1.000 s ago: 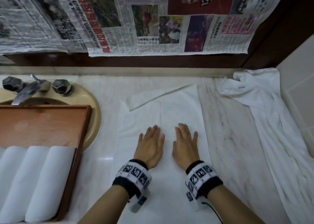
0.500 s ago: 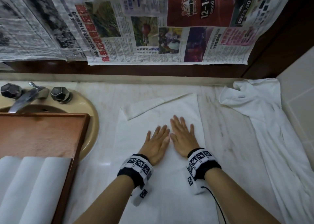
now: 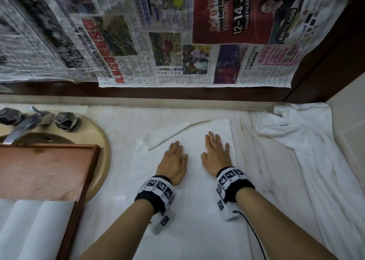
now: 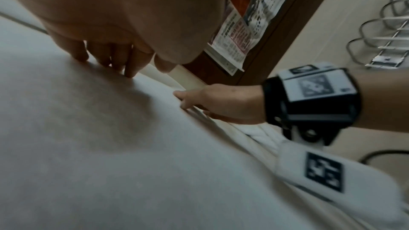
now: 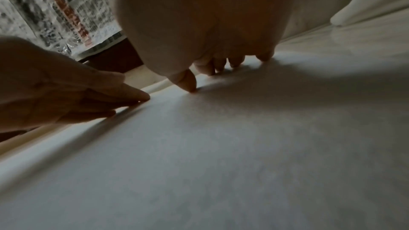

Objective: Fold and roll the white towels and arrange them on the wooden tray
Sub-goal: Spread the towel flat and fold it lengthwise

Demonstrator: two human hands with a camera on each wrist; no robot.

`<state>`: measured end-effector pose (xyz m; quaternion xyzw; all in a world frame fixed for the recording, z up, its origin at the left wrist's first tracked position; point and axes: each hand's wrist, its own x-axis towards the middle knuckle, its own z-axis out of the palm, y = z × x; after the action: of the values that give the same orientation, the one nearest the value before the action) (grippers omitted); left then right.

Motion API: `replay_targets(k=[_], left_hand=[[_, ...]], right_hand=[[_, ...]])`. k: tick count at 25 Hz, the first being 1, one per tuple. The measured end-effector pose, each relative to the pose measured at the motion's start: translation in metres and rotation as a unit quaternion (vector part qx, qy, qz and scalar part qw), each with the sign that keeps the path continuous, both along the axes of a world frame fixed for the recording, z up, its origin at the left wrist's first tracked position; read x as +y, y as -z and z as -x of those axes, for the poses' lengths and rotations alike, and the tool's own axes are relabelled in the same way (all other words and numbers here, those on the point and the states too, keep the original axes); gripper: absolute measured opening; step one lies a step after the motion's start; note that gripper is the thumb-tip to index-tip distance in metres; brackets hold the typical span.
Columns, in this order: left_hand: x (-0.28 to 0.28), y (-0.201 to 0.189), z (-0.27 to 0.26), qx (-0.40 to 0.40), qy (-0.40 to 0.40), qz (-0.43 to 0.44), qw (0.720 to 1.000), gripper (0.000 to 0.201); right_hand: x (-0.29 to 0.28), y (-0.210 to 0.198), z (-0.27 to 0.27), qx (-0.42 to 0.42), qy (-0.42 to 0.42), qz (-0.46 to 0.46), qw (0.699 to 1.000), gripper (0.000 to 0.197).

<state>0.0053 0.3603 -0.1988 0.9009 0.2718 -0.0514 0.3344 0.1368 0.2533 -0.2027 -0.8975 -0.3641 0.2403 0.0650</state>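
Half a second ago the two hands lay almost touching at the middle of the flat white folded towel (image 3: 189,210); now they have spread sideways, the left hand (image 3: 173,162) toward the left edge and the right hand (image 3: 216,155) toward the right edge, a strip of cloth bare between them. Both lie palm down with fingers straight, pressing and gripping nothing. That reads as a smoothing stroke — the fold is being flattened before rolling, which I judge has not begun, since the towel lies flat on the pale marble surface (image 3: 262,172) with a flap turned over at its far left corner.

At near left, the brown wooden tray (image 3: 87,182) resting over the beige sink (image 3: 102,147) already holds three white rolled towels (image 3: 39,228) side by side. A loose crumpled white towel (image 3: 308,141) waits at the far right.

Only the head view shows the tray, the rolls and the spare towel. The left wrist view adds what it misses — a chrome wire rack (image 4: 385,29) on the wall, and the right hand's fingers resting at the towel's edge. The right wrist view shows the fingertips (image 5: 190,85) dimpling the cloth.
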Motion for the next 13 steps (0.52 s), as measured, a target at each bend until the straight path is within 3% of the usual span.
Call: replay_targets(k=[6, 10, 13], left_hand=[[0.066, -0.003, -0.041, -0.021, -0.12, 0.028, 0.992, 0.05], [0.037, -0.003, -0.059, -0.035, -0.034, 0.086, 0.995, 0.052], [0.047, 0.015, -0.059, 0.024, 0.029, 0.017, 0.999, 0.05]], right_hand=[[0.007, -0.003, -0.011, -0.018, 0.02, 0.006, 1.0, 0.069], [0.041, -0.007, -0.016, 0.019, -0.08, -0.035, 0.996, 0.063], [0.051, 0.006, -0.028, 0.037, -0.11, -0.013, 0.993, 0.058]])
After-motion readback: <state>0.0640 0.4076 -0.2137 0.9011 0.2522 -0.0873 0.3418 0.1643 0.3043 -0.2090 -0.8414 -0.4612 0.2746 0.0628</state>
